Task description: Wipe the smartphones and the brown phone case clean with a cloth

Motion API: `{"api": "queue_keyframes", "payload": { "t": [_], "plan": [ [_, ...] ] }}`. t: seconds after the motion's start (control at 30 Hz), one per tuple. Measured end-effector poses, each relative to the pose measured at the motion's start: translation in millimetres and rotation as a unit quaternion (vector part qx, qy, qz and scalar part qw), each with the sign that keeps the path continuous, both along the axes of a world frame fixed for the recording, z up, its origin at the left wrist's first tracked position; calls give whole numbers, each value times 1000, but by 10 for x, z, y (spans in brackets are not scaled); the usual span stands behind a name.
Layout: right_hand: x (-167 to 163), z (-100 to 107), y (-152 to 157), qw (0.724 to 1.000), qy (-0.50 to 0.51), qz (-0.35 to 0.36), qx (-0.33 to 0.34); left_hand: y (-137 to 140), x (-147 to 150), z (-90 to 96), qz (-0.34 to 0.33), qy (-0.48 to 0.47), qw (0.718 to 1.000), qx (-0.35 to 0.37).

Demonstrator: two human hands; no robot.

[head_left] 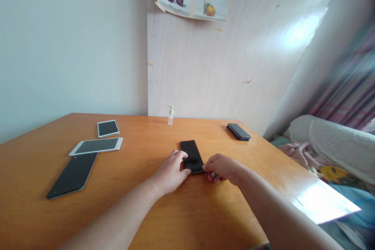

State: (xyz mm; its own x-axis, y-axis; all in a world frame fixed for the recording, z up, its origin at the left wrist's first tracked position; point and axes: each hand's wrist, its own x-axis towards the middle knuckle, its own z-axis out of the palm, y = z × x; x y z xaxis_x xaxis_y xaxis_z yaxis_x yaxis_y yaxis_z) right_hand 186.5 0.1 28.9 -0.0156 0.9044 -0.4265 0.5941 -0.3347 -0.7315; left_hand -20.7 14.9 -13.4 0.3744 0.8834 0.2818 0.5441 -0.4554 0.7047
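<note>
A black smartphone lies flat on the wooden table, screen up, between my two hands. My left hand is curved around its near left side, with the fingertips at the left edge and the thumb by the bottom corner. At the lower right corner, my right hand is closed in a pinch, its fingertips touching the phone's edge or just beside it. A small whitish, metallic-looking object shows under the right fingers; its kind is too small to tell.
On the left of the table lie a small white tablet, a longer white device and a large black one. A pump bottle stands at the back. Stacked dark phones lie right, near a bed.
</note>
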Motion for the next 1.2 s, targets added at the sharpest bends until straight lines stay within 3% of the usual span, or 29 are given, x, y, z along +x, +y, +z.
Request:
{"api": "queue_keyframes", "payload": {
  "t": [0.47, 0.67, 0.77, 0.87, 1.07, 1.2],
  "plan": [
    [-14, -107, 5, 999, 17, -6, 31, 41, -17, 26, 31, -6, 999, 22],
    [-67, -244, -2, 996, -24, -12, 81, 16, -73, 69, 88, 148, 981, 91],
    [-91, -331, -10, 982, -97, -29, 158, -10, -79, 84, 84, 162, 979, 95],
    [-98, -407, -5, 964, -154, -39, 213, 1, -68, 88, 74, 149, 983, 74],
    [-115, -392, 0, 990, -28, -49, 131, 9, -22, 139, 47, 101, 994, 10],
    [-118, -364, -1, 992, -3, -48, 119, -80, 22, 201, 44, -36, 993, -106]
  ]
}}
